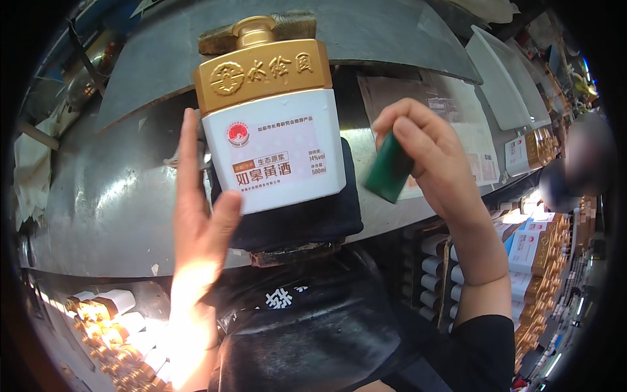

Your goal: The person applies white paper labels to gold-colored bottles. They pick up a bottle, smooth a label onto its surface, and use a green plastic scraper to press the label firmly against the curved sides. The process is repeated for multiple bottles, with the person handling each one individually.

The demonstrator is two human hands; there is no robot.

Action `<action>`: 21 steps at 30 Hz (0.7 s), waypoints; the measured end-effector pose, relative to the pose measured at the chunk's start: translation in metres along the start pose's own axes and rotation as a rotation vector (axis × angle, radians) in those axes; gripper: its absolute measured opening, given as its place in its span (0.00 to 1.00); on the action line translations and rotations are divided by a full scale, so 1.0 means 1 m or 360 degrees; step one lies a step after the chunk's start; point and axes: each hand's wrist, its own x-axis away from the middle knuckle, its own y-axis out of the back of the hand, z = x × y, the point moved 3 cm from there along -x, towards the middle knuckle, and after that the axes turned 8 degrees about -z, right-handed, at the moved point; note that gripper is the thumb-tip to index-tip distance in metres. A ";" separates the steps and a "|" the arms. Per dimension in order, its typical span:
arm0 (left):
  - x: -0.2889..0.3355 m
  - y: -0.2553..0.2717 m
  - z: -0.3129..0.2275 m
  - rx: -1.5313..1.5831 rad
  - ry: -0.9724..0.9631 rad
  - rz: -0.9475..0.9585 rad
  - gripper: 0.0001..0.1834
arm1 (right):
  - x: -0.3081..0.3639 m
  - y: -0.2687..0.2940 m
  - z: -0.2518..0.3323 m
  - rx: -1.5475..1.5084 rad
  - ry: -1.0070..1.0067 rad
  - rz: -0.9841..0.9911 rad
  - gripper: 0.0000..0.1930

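Observation:
A flat white bottle (277, 166) with a gold shoulder and neck lies on its back, its printed front facing up and its neck pointing away from me. Beneath it is a dark cloth pad (349, 215). My left hand (199, 209) is along the bottle's left side, fingers stretched out and thumb by the lower left corner; whether it touches the bottle I cannot tell. To the right of the bottle, my right hand (428, 144) pinches a small green rectangular piece (390, 173), possibly a scraper, slightly blurred and apart from the bottle.
A wooden block (294, 26) supports the neck end. On the metal table (124, 209), printed sheets (450, 117) lie at the right, near a white tray (506, 78). Many similar bottles are stacked at the lower right (529, 248) and lower left (114, 304).

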 end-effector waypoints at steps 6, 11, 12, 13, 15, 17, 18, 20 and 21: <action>0.002 -0.024 0.003 -0.0284 -0.0030 0.0001 0.43 | -0.005 -0.027 -0.011 0.0818 0.0260 0.0055 0.15; 0.006 -0.023 -0.003 -0.0441 -0.0137 -0.0063 0.36 | -0.007 -0.032 -0.017 0.0784 0.0174 0.0107 0.18; 0.008 -0.030 -0.017 -0.0493 -0.0142 -0.0100 0.36 | -0.007 -0.031 -0.016 0.0808 0.0176 0.0115 0.19; 0.008 -0.030 -0.017 -0.0431 -0.0112 -0.0116 0.36 | -0.007 -0.031 -0.015 0.0824 0.0175 0.0116 0.19; 0.005 -0.022 -0.004 -0.0187 -0.0029 -0.0127 0.36 | -0.006 -0.032 -0.011 0.0857 0.0173 0.0114 0.19; 0.005 -0.019 0.007 -0.0150 -0.0022 -0.0148 0.37 | -0.007 -0.033 -0.013 0.0883 0.0197 0.0114 0.18; 0.006 -0.021 0.007 -0.0298 -0.0082 -0.0175 0.37 | -0.008 -0.033 -0.014 0.0896 0.0209 0.0115 0.17; 0.005 -0.021 0.008 -0.0436 -0.0158 -0.0202 0.36 | -0.016 -0.020 -0.015 0.0805 0.0203 0.0032 0.15; 0.005 -0.019 0.009 -0.0433 -0.0178 -0.0207 0.34 | -0.024 -0.010 -0.014 0.0758 0.0201 -0.0011 0.14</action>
